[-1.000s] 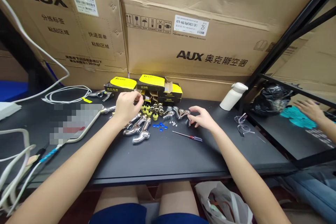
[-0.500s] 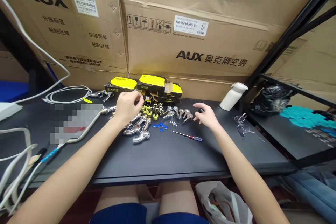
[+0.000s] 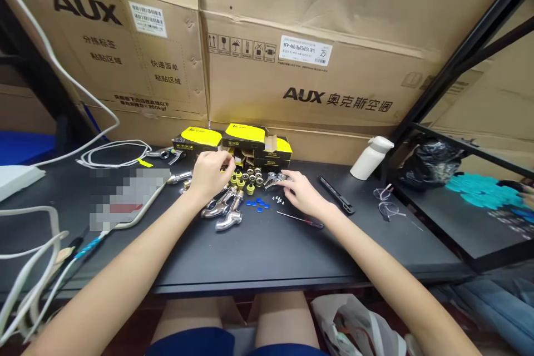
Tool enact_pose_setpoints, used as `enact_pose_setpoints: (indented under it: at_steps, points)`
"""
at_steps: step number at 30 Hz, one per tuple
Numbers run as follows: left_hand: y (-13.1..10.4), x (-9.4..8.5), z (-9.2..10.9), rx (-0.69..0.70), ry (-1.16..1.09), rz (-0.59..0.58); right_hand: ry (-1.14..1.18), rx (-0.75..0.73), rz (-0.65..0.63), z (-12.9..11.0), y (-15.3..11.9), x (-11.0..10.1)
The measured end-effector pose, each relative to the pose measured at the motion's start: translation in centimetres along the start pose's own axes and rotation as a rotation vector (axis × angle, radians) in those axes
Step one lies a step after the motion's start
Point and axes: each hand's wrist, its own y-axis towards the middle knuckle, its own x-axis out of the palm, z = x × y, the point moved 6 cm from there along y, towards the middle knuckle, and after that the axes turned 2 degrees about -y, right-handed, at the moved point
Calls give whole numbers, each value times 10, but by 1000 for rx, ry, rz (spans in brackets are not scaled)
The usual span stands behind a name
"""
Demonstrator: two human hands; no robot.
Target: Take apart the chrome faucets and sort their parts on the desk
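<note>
My left hand (image 3: 212,175) is closed in a pinch above the yellow-and-black faucet cartridges (image 3: 241,181); anything between its fingertips is hidden. Chrome faucet bodies (image 3: 229,218) lie below and beside it. My right hand (image 3: 303,194) reaches left with its fingers apart, the fingertips at the chrome lever handles (image 3: 273,181) and partly covering them. Just in front of these are small screws (image 3: 278,199) and several blue caps (image 3: 259,204). A screwdriver (image 3: 306,221) lies below my right hand, its handle close to the wrist. Ring-shaped metal nuts (image 3: 254,174) stand between the two hands.
Yellow-and-black boxes (image 3: 244,133) are stacked behind the parts, against large cardboard (image 3: 250,89). To the right are a black pen-like tool (image 3: 336,194), a white bottle (image 3: 371,158) and glasses (image 3: 389,203). White cables (image 3: 114,154) lie left.
My right hand has moved left from the black tool to the lever handles, uncovering the tool. My left hand stays pinched near the cartridges. The view has shifted slightly.
</note>
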Motion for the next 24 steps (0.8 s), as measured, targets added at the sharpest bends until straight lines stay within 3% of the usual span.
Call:
enact_pose_setpoints:
  at_steps: [5, 9, 14, 16, 19, 21, 24]
  points:
    - [1, -1, 0, 7, 5, 10, 190, 55, 53, 23, 6, 0]
    - [-1, 1, 3, -3, -37, -37, 417, 306, 296, 55, -1, -9]
    - [1, 7, -1, -183, -382, -127, 418, 446, 446, 87, -20, -17]
    - [7, 0, -8, -280, -483, -84, 418, 477, 479, 95, -25, -18]
    - [14, -27, -14, -331, -505, -2, 424, 495, 509, 100, -28, -17]
    - [9, -44, -4, -272, -400, -75, 428, 493, 519, 99, -28, -16]
    - [-23, -52, 28, -80, -248, -342, 427, 485, 527, 97, -27, -17]
